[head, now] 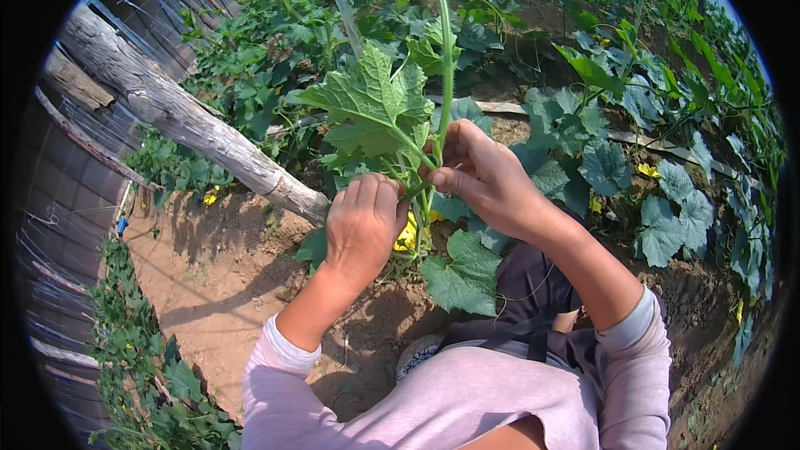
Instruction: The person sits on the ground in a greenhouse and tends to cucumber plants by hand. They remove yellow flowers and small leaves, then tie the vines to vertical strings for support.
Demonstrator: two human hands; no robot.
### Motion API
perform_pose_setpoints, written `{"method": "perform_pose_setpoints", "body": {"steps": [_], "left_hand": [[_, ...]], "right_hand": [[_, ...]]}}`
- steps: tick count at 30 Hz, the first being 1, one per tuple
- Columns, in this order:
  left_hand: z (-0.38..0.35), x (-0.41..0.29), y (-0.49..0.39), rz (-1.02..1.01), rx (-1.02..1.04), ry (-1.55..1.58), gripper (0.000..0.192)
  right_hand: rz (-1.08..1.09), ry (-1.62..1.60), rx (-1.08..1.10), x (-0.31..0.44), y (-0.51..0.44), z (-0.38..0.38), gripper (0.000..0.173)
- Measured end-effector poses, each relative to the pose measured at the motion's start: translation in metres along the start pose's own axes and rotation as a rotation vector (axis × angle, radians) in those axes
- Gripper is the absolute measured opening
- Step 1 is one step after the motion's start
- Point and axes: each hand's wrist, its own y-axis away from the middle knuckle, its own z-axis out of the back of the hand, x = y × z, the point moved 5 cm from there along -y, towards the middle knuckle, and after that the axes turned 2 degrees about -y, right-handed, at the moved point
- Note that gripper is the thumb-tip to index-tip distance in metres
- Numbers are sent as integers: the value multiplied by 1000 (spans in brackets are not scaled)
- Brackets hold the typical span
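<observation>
A hairy green gourd vine stem rises upright in front of me, its top bending over near a young leaf. My right hand pinches this stem low down, between thumb and fingers. Close beside it on the left, my left hand has its fingers curled around the lower stem and side shoots; its fingertips are partly hidden. A large lobed leaf spreads above my left hand. Below both hands, yellow flowers show near the plant's base, and a broad green leaf hangs at the right.
A weathered wooden pole slants in from the upper left, ending near my left hand. A clear plastic strip hangs behind the vine. Dense leafy vines fill the back and right. Bare soil lies at left, beside a wall.
</observation>
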Motion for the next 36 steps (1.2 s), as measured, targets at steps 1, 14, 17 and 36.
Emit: {"method": "perform_pose_setpoints", "body": {"steps": [1,14,17,36], "left_hand": [[1,-2,1,-29,-1,-32,17],[-25,13,9,759,139,1080,22],[-3,-11,-3,227,-156,189,17],[1,-48,45,-63,14,262,24]], "right_hand": [[-13,0,-33,0,1,2,33],[19,-245,-69,9,11,12,39],[32,-220,-93,5,10,11,50],[99,-262,-206,4,3,21,42]]}}
